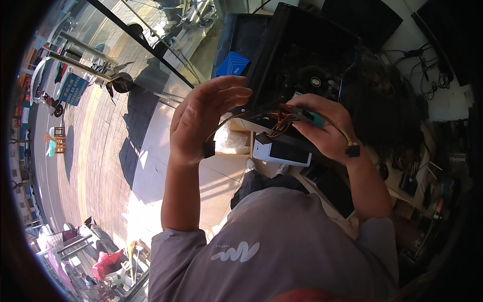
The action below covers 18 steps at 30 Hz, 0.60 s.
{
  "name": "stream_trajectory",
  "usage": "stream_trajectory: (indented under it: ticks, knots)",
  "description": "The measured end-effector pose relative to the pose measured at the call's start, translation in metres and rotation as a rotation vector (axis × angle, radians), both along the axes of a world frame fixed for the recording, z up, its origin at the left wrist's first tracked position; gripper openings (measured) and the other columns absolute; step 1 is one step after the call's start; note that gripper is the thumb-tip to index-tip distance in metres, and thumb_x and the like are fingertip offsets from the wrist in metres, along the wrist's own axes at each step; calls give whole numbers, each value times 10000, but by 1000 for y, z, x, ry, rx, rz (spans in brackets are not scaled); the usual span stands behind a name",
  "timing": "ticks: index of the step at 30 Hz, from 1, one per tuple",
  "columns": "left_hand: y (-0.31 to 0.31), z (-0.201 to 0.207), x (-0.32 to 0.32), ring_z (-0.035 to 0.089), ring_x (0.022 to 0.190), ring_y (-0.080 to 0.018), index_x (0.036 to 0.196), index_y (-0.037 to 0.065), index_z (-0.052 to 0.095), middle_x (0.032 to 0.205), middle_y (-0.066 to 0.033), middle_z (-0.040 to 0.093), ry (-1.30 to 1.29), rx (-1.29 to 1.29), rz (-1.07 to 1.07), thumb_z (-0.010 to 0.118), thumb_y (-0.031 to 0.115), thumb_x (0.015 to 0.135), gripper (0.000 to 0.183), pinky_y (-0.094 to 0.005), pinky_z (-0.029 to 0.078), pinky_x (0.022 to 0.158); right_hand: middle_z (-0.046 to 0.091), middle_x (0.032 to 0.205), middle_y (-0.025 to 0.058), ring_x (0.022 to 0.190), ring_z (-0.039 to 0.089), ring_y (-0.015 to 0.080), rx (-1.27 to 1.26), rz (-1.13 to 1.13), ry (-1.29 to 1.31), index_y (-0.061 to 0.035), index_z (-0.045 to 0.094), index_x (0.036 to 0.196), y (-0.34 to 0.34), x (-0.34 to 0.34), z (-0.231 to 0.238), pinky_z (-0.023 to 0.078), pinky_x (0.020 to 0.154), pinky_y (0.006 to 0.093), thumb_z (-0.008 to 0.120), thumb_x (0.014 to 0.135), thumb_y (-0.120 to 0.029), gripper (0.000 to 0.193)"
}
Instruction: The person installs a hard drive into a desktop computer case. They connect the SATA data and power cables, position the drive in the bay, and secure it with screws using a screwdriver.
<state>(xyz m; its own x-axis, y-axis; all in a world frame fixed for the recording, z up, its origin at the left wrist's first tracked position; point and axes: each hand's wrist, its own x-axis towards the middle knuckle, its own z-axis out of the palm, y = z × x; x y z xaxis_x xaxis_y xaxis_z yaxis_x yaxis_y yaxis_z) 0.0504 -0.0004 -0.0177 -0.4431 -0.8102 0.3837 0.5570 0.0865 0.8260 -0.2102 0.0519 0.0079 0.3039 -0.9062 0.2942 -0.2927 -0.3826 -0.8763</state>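
Note:
A bundle of power supply cables (283, 121), with black, yellow and red wires and black plugs, is gripped between the thumb and fingers of my right hand (324, 123). One yellow-wired plug (353, 150) dangles over my right wrist. My left hand (201, 110) is raised to the left of the bundle, fingers stretched out and slightly curved. A strand of the cable runs past its palm to a black plug (209, 148) by the wrist. Just beyond both hands lies an open black computer case (264, 48), its dark inside showing a round fan (315, 81).
A blue box (232, 65) rests on a dark case at the far left of the open one. Below the hands stand a white-and-black computer case (282, 153) and a carton with clear plastic (232, 140). Loose black cables (430, 75) lie at the right. Glass borders the street side.

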Motion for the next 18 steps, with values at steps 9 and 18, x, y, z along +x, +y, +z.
stream_trajectory:
  ticks: [9,18]
  knots:
    - [31,-29,6,564,1212,-259,1248,-42,602,1279,-170,610,-276,-8,307,497,284,997,425,-397,409,1049,665,1018,139,963,644,306,-384,182,267,-30,673,1093,0,25,1,501,827,409,716,716,29,384]
    - [50,-21,1,501,1292,-308,1266,-42,594,1396,-212,500,-454,-109,353,649,464,904,625,-420,366,1089,599,1207,166,1146,574,301,-541,136,501,2,558,1273,0,54,-12,438,973,400,585,885,-80,397]
